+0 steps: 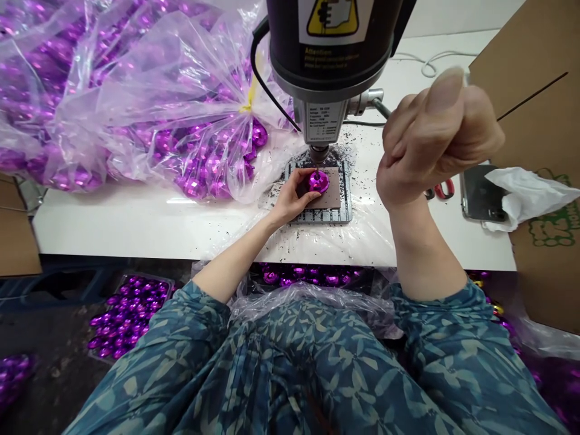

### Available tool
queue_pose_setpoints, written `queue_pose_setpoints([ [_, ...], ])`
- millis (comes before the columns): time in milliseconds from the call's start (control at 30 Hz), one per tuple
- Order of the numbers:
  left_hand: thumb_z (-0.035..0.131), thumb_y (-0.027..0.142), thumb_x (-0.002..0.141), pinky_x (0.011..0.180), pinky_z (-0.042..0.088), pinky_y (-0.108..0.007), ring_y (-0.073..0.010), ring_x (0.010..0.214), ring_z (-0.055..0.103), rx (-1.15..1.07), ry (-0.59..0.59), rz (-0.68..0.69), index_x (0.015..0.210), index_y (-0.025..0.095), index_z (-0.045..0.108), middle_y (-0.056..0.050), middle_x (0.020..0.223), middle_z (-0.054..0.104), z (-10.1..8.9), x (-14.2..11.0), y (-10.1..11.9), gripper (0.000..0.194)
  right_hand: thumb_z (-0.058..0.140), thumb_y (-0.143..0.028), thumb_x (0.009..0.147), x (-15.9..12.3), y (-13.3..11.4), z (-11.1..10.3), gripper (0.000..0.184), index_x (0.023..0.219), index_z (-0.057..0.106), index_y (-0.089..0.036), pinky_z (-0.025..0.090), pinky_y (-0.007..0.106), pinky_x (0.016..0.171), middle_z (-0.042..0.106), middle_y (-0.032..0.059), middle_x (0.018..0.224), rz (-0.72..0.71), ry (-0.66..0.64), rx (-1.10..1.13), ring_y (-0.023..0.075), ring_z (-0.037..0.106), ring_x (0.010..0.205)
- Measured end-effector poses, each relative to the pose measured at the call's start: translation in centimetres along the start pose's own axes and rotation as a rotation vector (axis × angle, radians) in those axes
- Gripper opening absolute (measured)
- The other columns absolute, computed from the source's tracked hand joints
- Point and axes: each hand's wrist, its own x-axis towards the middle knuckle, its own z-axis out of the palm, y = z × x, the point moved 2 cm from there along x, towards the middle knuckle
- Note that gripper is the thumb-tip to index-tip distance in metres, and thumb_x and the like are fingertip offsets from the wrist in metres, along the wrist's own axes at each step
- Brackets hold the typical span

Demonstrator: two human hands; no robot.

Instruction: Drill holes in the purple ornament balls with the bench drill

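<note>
My left hand (293, 194) is closed by thumb and fingers around a shiny purple faceted ball (318, 182). The ball rests on a brown board (333, 196) lying on the slotted metal base (345, 205) of a drill press (333, 69). The chuck (319, 153) is right above the ball, and its bit reaches down to the top of it. Up on the right, my right hand (437, 136) makes a fist around the drill press lever (379, 105); most of the lever is hidden by the fingers.
A big clear bag of purple balls (149, 115) covers the table's left. Red-handled scissors (444, 190), a phone (483, 196) and white tissue (516, 196) lie at right beside a cardboard box (544, 109). Dark shavings surround the base. Below the table edge stands a tray of purple balls (131, 311).
</note>
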Motion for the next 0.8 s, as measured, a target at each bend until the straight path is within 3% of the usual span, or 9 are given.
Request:
queue_pose_setpoints([
  [200, 0.094, 0.032, 0.076, 0.127, 0.042, -0.052, -0.0338, 0.136, 0.062, -0.017, 0.004, -0.014, 0.12, 0.026, 0.065, -0.009, 0.13, 0.069, 0.0, 0.0, -0.1, 0.053, 0.061, -0.055, 0.093, -1.2, 1.6, -1.8, 0.076, 0.054, 0.012, -0.015, 0.021, 0.03, 0.049, 0.014, -0.0021, 0.043, -0.047, -0.067, 0.032, 0.0012, 0.019, 0.041],
  [333, 0.095, 0.029, 0.075, 0.128, 0.041, -0.052, -0.0339, 0.138, 0.061, -0.036, 0.012, -0.015, 0.12, 0.025, 0.066, -0.009, 0.13, 0.069, 0.1, 0.0, -0.1, 0.053, 0.061, -0.062, 0.091, -2.1, 2.6, -2.4, 0.082, 0.047, 0.01, -0.015, 0.019, 0.031, 0.045, 0.01, -0.0013, 0.038, -0.088, -0.075, 0.024, 0.0029, 0.018, 0.037],
  [433, 0.095, 0.03, 0.075, 0.128, 0.041, -0.052, -0.0337, 0.138, 0.061, -0.039, 0.01, -0.016, 0.119, 0.026, 0.066, -0.009, 0.128, 0.07, 0.1, 0.0, 0.0, 0.053, 0.06, -0.061, 0.092, -1.7, 1.7, -1.8, 0.083, 0.047, 0.008, -0.015, 0.015, 0.03, 0.043, 0.007, -0.0014, 0.038, -0.101, -0.075, 0.03, 0.0018, 0.018, 0.036],
  [533, 0.095, 0.035, 0.075, 0.127, 0.042, -0.052, -0.0326, 0.134, 0.063, -0.012, 0.004, 0.007, 0.119, 0.026, 0.065, -0.008, 0.128, 0.07, 0.0, -0.1, 0.0, 0.054, 0.061, -0.053, 0.093, 0.8, -0.5, -0.1, 0.072, 0.056, 0.015, -0.013, 0.019, 0.022, 0.048, 0.018, -0.0031, 0.045, -0.068, -0.081, 0.074, -0.0022, 0.029, 0.04],
  [600, 0.094, 0.039, 0.075, 0.126, 0.043, -0.052, -0.0322, 0.131, 0.064, 0.0, -0.002, 0.017, 0.12, 0.026, 0.065, -0.008, 0.129, 0.07, 0.0, -0.1, 0.0, 0.055, 0.059, -0.041, 0.095, 3.1, -1.9, 1.4, 0.058, 0.057, 0.025, -0.014, 0.021, 0.019, 0.052, 0.03, -0.0039, 0.05, -0.026, -0.148, 0.102, -0.003, 0.038, 0.045],
  [700, 0.095, 0.043, 0.074, 0.124, 0.045, -0.051, -0.0316, 0.129, 0.065, -0.005, -0.003, 0.01, 0.12, 0.026, 0.065, -0.009, 0.13, 0.071, 0.1, 0.0, 0.0, 0.057, 0.053, -0.034, 0.094, 5.9, -2.8, 3.3, 0.05, 0.057, 0.022, -0.021, 0.02, 0.017, 0.049, 0.023, -0.005, 0.047, 0.199, -0.177, 0.103, -0.0028, 0.033, 0.041],
  [800, 0.089, 0.045, 0.082, 0.122, 0.046, -0.049, -0.029, 0.129, 0.064, 0.031, 0.052, 0.041, 0.122, 0.028, 0.065, -0.009, 0.132, 0.07, -0.1, -0.8, 0.5, 0.049, 0.039, -0.019, 0.096, 6.8, -2.7, 4.4, 0.041, 0.058, 0.022, -0.023, 0.021, 0.014, 0.045, 0.019, -0.0061, 0.049, 0.405, -0.125, 0.121, -0.0042, 0.03, 0.04],
])
